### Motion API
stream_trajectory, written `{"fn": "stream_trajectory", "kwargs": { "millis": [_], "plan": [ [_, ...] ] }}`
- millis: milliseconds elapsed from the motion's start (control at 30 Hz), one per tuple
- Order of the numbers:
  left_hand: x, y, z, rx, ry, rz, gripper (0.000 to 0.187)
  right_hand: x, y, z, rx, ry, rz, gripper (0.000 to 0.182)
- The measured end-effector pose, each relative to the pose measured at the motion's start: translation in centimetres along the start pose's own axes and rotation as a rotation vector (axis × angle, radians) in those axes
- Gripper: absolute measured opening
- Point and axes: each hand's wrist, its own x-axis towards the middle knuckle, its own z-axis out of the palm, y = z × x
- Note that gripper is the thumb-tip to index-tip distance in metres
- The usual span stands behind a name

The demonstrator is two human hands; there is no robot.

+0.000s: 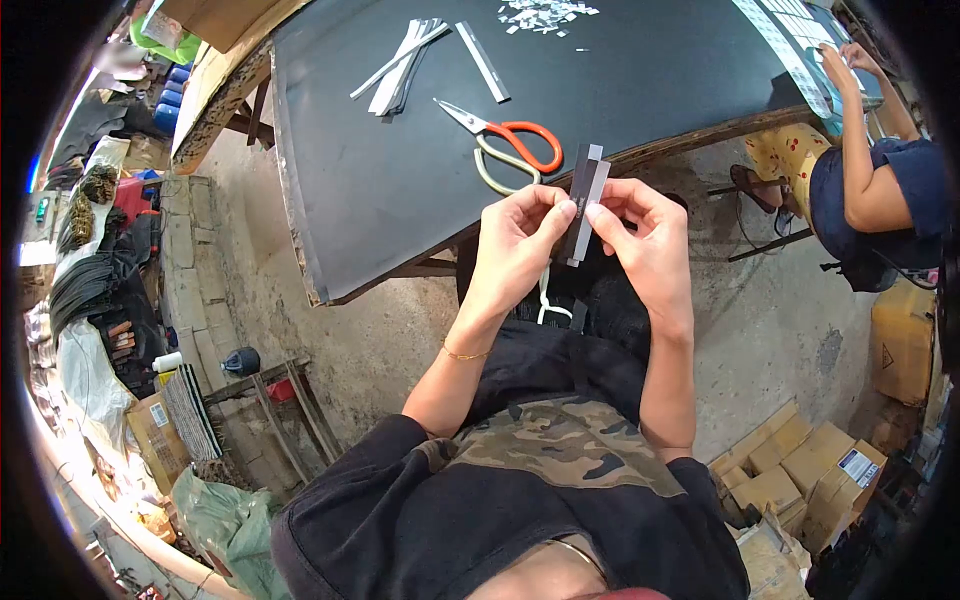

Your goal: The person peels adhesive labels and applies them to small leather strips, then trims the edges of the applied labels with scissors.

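Observation:
Between my two hands, just off the table's front edge, is a narrow black and silver-grey strip (587,190), held nearly upright. My left hand (522,235) pinches its left side between thumb and fingers. On the right side, my right hand (645,235) pinches the strip with thumb and fingertips. Scissors (508,148) with one orange and one pale handle loop lie on the dark table (380,200) just beyond my hands. Farther back are a pile of long white and black strips (405,68), a single strip (483,62) and a heap of small white pieces (545,14).
Another person (870,190) sits at the table's right side, hands over pale sheets (790,50). Cardboard boxes (800,465) stand on the floor at lower right. Bundled materials (85,290) and a wooden frame (290,410) are at the left.

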Motion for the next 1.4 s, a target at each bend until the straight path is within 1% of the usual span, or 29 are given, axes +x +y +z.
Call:
{"fn": "stream_trajectory", "kwargs": {
  "millis": [100,167,300,667,733,1300,1400],
  "plan": [
    [-0.1,0.1,-0.3,0.007,-0.002,-0.022,0.009,0.2,0.1,0.0,-0.051,-0.034,0.013,0.015],
    [-0.1,0.1,-0.4,0.001,-0.002,-0.019,0.008,0.5,0.5,-0.3,-0.010,-0.073,0.118,0.016],
    [-0.2,0.1,-0.5,-0.011,-0.009,-0.014,0.008,1.0,1.1,-0.5,0.039,-0.091,0.098,0.017],
    [-0.4,-0.1,-0.7,-0.001,-0.015,-0.032,0.009,0.9,0.5,-0.8,-0.037,-0.129,0.130,0.017],
    [-0.3,-0.4,-0.6,0.015,-0.010,0.009,0.013,0.9,0.6,-1.0,-0.051,-0.128,0.129,0.017],
    [0.0,-0.3,-0.6,-0.008,0.009,0.004,0.012,1.2,0.4,-0.5,-0.052,-0.108,0.108,0.017],
    [0.1,-0.3,-0.7,-0.016,0.010,0.014,0.012,1.2,0.3,-0.2,-0.046,-0.098,0.111,0.011]
  ]
}}
